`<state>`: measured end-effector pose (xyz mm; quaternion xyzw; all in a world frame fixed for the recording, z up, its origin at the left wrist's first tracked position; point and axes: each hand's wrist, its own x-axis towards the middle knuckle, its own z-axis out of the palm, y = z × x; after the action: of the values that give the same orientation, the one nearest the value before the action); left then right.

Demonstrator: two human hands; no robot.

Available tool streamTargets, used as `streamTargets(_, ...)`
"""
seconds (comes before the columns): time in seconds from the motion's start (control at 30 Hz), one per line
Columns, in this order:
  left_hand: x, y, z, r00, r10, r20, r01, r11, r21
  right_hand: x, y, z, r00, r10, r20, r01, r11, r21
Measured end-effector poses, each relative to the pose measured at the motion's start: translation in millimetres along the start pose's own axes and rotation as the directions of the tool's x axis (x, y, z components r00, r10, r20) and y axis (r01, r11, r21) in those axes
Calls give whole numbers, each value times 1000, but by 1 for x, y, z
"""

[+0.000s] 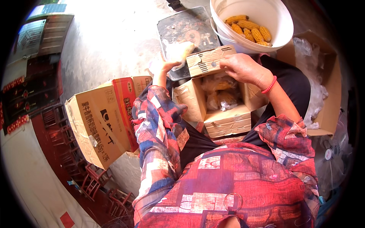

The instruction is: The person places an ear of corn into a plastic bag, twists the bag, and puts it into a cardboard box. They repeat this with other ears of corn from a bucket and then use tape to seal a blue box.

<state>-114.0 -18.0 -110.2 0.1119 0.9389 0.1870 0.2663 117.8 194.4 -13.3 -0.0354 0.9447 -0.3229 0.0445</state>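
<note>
Left hand (163,68) half-open at one plastic bag (183,52), grip lost in glare; right hand (246,69) curled by one carton's (228,124) flap (207,61), hold unclear. Carton between knees (291,83), bagged cobs (225,95) inside; one bucket (280,23), about eight loose cobs (249,25); one black-lettered box (97,121).

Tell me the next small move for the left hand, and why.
Probably bring the pale plastic bag by the left hand over the open cardboard box: bagged corn cobs lie inside, the opening is uncovered, and the right hand is at the folded-out far flap.
</note>
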Motion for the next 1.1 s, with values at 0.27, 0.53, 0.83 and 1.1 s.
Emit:
streamTargets(0.27,73,-15,52,798,468,-380,-598,689,-409,1,3,3,999,-34,-10,34,999,-6)
streamTargets(0.53,66,-20,47,961,95,-260,-277,364,-890,3,4,1,999,-34,-27,34,999,-25)
streamTargets(0.83,8,47,-37,907,-66,-416,-385,269,-883,-2,16,-8,993,40,-110,-46,998,-52)
streamTargets(1.1,-140,100,-135,848,199,-491,-528,235,-816,6,5,-25,948,93,-304,-111,993,-40)
